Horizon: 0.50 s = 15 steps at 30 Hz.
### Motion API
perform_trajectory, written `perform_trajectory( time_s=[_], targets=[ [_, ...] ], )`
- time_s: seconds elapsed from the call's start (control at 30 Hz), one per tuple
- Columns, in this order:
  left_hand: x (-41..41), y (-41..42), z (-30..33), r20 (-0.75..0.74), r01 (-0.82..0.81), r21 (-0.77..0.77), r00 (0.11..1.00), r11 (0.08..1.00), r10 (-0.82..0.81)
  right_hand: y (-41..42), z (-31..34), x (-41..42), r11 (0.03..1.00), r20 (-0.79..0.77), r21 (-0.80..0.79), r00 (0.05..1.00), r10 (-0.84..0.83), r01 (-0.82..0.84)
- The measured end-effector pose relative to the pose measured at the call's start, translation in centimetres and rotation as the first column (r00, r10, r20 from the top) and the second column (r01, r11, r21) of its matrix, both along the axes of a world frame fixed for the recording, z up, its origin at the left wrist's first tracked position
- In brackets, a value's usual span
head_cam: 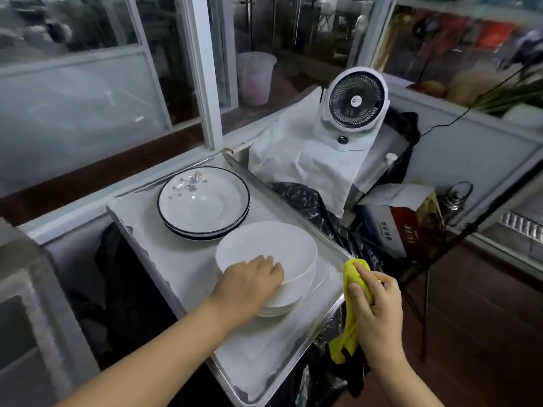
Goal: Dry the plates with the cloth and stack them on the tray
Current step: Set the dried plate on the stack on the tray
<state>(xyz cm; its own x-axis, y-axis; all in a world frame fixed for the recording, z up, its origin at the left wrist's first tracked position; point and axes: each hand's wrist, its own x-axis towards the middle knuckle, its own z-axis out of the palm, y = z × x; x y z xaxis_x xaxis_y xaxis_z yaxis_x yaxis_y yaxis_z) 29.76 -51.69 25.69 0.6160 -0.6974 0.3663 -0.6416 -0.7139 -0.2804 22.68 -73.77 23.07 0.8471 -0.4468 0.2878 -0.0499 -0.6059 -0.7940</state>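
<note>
A metal tray [264,362] holds two stacks of plates. At its far end sits a stack of black-rimmed plates [202,201] with a flower print. Nearer lies a stack of plain white plates [273,251]. My left hand [249,283] grips the near left edge of the top white plate, fingers curled over its rim. My right hand [376,306] holds a bunched yellow cloth [352,318] just off the tray's right edge, apart from the plates; the cloth's tail hangs down below the hand.
A white desk fan [352,107] stands on a white sheet behind the tray. Black plastic bags [308,198] and a cardboard box [396,224] lie to the right. A glass partition [205,69] runs along the left and back.
</note>
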Motion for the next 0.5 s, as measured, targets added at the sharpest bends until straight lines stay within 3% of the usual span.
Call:
perform_trajectory(
  time_s=[0.23,0.37,0.43,0.5],
  targets=[
    [0.6,-0.5,-3.0,0.031,0.077,-0.036,0.997,0.996,-0.076,-1.2,-0.7,0.8,0.999,-0.02,0.031,1.0,-0.014,0.015],
    [0.7,-0.5,-4.2,-0.104,0.091,-0.002,0.99,0.996,-0.091,-1.3,-1.3,1.1,0.998,-0.043,0.064,0.999,-0.01,0.013],
    [0.7,-0.7,-4.3,-0.251,0.063,0.037,0.967,0.997,-0.051,-1.4,-1.6,1.3,0.998,-0.054,0.058,0.999,-0.008,0.011],
    [0.7,-0.8,-4.8,-0.317,0.05,-0.008,0.947,0.999,-0.05,-1.3,-1.8,1.3,0.999,-0.059,0.054,0.998,0.001,0.002]
  ],
)
